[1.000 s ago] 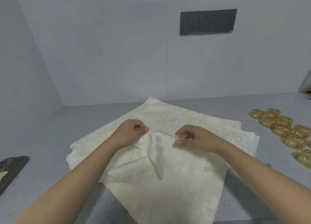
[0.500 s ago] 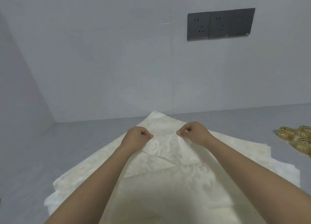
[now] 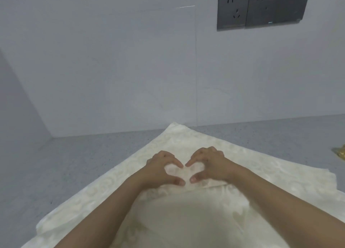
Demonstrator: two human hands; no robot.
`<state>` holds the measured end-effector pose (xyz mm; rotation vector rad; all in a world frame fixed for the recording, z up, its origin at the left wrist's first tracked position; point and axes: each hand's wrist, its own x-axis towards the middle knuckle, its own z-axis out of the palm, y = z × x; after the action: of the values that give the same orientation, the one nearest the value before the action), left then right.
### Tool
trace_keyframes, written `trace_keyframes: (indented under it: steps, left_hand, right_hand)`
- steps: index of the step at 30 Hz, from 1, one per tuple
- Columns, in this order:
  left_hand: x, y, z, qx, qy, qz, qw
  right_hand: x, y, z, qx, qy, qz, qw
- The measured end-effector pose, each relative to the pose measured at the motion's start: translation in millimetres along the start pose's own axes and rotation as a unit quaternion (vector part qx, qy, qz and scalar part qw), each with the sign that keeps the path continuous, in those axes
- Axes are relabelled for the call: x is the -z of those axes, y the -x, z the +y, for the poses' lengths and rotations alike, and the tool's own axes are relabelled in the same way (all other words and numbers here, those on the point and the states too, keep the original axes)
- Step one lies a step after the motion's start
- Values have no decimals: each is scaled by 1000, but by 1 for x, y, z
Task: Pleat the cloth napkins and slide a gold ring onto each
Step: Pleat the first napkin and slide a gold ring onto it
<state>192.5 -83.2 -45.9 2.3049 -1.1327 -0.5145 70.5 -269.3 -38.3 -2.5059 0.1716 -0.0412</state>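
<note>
A stack of cream patterned cloth napkins [image 3: 186,141] lies spread on the grey counter. The top napkin [image 3: 186,219] is folded, its near part raised toward me, its fold lying under my hands. My left hand [image 3: 160,171] and my right hand [image 3: 209,163] sit side by side on that fold, forefingers nearly touching and thumbs nearly touching, pinching a narrow band of cloth [image 3: 179,173] between thumbs and fingers. One gold ring [image 3: 340,152] shows at the right edge, well away from both hands.
The grey counter [image 3: 84,163] runs to a white wall [image 3: 112,70] behind and a side wall at the left. A dark socket panel [image 3: 261,7] hangs on the wall, upper right.
Both hands have moved closer together and pressed down onto the fold of the top napkin. The view has tilted up and left, so most gold rings have left the frame.
</note>
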Motion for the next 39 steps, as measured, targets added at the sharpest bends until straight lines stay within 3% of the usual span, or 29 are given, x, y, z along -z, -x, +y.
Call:
trace_keyframes:
  steps: [4,8,16,19,21,26,29,32,36,39]
  left_hand:
    - [3,-15,3,-5,14,105,994]
    - [17,-38,7,62,88,221,969]
    - [8,-71,-12,84,-14,283,955]
    - [8,-80,-14,110,10,300,947]
    - [9,-85,-15,119,23,304,945]
    - [-2,-87,-23,103,19,314,944]
    - [-5,-86,-24,99,-14,316,943]
    - [-1,-82,-19,104,-29,299,948]
    - [6,-49,0,42,-52,264,962]
    - [9,-8,14,30,12,134,990]
  right_hand:
    - [0,-19,2,-34,-49,98,993]
    - [8,-51,6,-85,-140,224,961]
    - [2,-77,18,-98,38,166,980]
    - [0,-84,21,-139,14,186,973]
    - [0,-91,23,-164,0,215,963]
    - [-14,-99,30,-145,199,216,945]
    - [-18,-100,31,-136,233,211,939]
    - [-15,-91,27,-117,209,207,949]
    - [-8,-57,15,-24,133,229,964]
    - [1,-17,-4,-11,20,102,994]
